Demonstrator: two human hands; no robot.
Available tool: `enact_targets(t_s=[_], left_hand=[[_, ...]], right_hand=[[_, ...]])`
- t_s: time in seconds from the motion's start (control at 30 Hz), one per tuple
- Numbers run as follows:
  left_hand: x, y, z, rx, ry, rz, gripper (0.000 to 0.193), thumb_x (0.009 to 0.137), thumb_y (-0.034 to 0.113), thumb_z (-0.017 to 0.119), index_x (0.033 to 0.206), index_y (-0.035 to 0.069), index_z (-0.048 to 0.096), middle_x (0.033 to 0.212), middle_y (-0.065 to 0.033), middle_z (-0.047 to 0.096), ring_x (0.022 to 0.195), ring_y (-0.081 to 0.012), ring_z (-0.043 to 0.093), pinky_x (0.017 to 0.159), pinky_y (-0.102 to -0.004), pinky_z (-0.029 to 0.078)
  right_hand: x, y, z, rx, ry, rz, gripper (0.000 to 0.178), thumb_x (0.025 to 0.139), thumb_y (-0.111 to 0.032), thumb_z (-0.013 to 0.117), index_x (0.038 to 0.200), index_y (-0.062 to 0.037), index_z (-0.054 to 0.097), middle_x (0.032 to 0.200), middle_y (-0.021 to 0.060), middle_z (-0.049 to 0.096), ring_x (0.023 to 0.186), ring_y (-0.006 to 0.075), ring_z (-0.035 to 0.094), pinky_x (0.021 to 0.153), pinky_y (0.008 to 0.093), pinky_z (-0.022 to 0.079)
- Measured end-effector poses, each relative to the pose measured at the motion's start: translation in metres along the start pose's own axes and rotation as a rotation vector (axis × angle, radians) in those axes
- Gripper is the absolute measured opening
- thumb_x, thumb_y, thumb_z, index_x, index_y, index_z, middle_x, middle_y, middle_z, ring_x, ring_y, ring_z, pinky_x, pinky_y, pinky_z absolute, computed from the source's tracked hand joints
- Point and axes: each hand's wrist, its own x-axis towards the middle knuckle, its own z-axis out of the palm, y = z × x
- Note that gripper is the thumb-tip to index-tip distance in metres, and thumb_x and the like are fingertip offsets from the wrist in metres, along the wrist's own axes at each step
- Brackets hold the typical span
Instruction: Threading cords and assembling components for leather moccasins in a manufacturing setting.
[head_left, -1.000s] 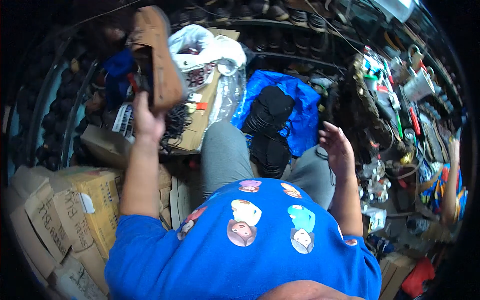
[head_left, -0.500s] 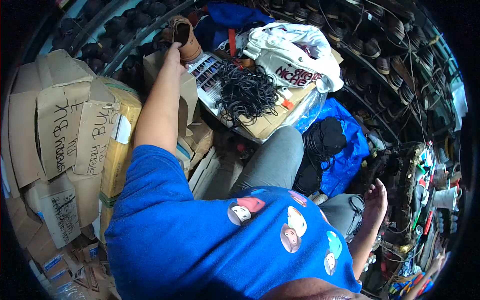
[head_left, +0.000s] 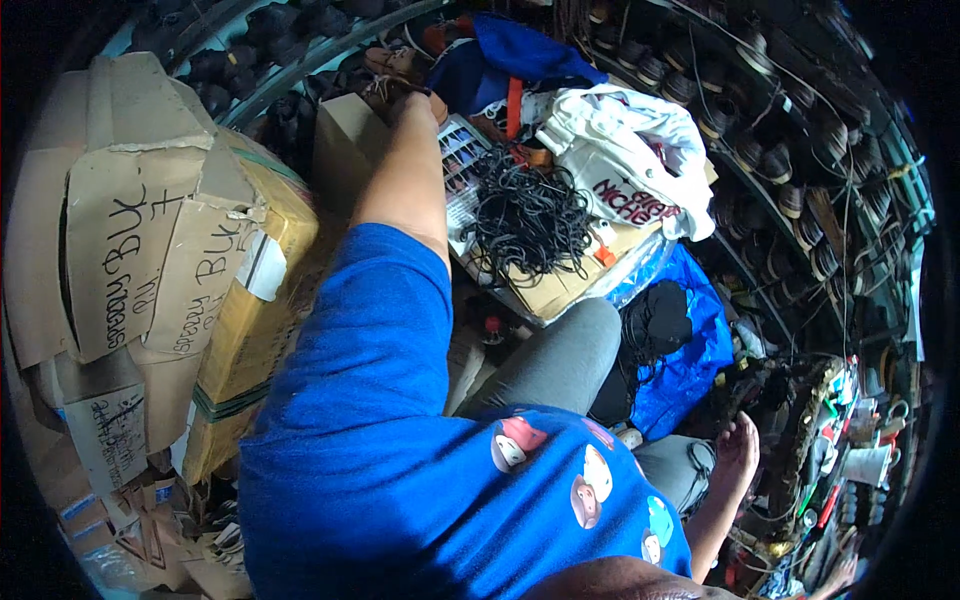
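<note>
My left hand (head_left: pixel 412 100) reaches to the far left, its fingers partly lost in shadow, closed on a brown shoe (head_left: pixel 437 107). A tan laced shoe (head_left: pixel 388 62) lies just beyond it. To the right of that wrist, a tangle of black laces (head_left: pixel 530 220) rests on a cardboard box (head_left: pixel 545 293) beside a printed sheet with small pictures (head_left: pixel 460 165). My right hand (head_left: pixel 738 450) hovers over my right leg, fingers loosely curled and apart, holding nothing.
Cardboard cartons (head_left: pixel 120 220) are stacked at the left. White cloth with dark lettering (head_left: pixel 630 140) covers the box's far side. Black cords lie on a blue plastic sheet (head_left: pixel 690 370). Shoe racks (head_left: pixel 780 190) curve behind; a cluttered bench (head_left: pixel 830 440) and another person's hand (head_left: pixel 842 572) are at right.
My left hand has moved farther away and right with the brown shoe, now mostly covered by the hand. My torso leans forward, and the view has shifted. My right hand stays free.
</note>
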Motion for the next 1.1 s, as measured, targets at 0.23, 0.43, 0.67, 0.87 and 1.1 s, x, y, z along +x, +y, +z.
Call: enact_targets(t_s=[0.23, 0.43, 0.67, 0.87, 1.1], left_hand=[[-0.002, -0.045, 0.001, 0.225, -0.121, -0.171, 0.031, 0.086, 0.019, 0.04, 0.107, 0.001, 0.054, 0.091, -0.0128, 0.062, 0.078, -0.0249, 0.059, 0.072, -0.0329, 0.048], [0.092, -0.004, -0.038, 0.418, 0.208, 0.174, 0.032, 0.081, 0.022, 0.048, 0.106, 0.002, 0.054, 0.089, -0.0155, 0.06, 0.074, -0.0281, 0.056, 0.074, -0.0375, 0.048], [-0.077, 0.01, 0.004, 0.643, -0.037, 0.459, 0.068, 0.072, 0.021, 0.061, 0.131, 0.002, 0.035, 0.13, -0.0182, 0.042, 0.12, -0.031, 0.04, 0.099, -0.0372, 0.031], [-0.196, 0.036, 0.005, 0.032, -0.524, 1.144, 0.047, 0.074, 0.009, 0.062, 0.117, 0.002, 0.045, 0.124, -0.0206, 0.035, 0.11, -0.0313, 0.04, 0.093, -0.0383, 0.035], [-0.363, -0.039, -0.027, 0.118, -0.963, 1.471, 0.042, 0.071, 0.003, 0.059, 0.112, 0.004, 0.05, 0.114, -0.0197, 0.043, 0.111, -0.0346, 0.042, 0.095, -0.0424, 0.033]], right_hand=[[0.006, -0.001, 0.014, -0.069, 0.059, -0.025, 0.03, 0.089, -0.019, 0.054, 0.111, 0.0006, 0.055, 0.098, 0.0054, 0.059, 0.084, 0.0116, 0.056, 0.072, 0.0233, 0.046], [0.017, 0.005, 0.042, -0.053, -0.092, 0.001, 0.027, 0.088, -0.018, 0.056, 0.108, 0.0, 0.057, 0.09, 0.0038, 0.06, 0.079, 0.0107, 0.057, 0.071, 0.0226, 0.045], [0.005, 0.001, 0.009, -0.12, 0.036, -0.027, 0.028, 0.087, -0.02, 0.057, 0.107, -0.0016, 0.059, 0.085, 0.0031, 0.06, 0.073, 0.0077, 0.053, 0.067, 0.0204, 0.042], [-0.007, 0.001, -0.008, -0.123, 0.126, -0.066, 0.027, 0.088, -0.021, 0.055, 0.106, -0.0016, 0.059, 0.086, 0.0017, 0.06, 0.076, 0.0076, 0.053, 0.069, 0.0212, 0.042], [-0.029, 0.002, -0.029, -0.335, 0.139, -0.109, 0.02, 0.086, -0.015, 0.058, 0.1, -0.0007, 0.062, 0.085, 0.0007, 0.06, 0.078, 0.0089, 0.055, 0.074, 0.0221, 0.042]])
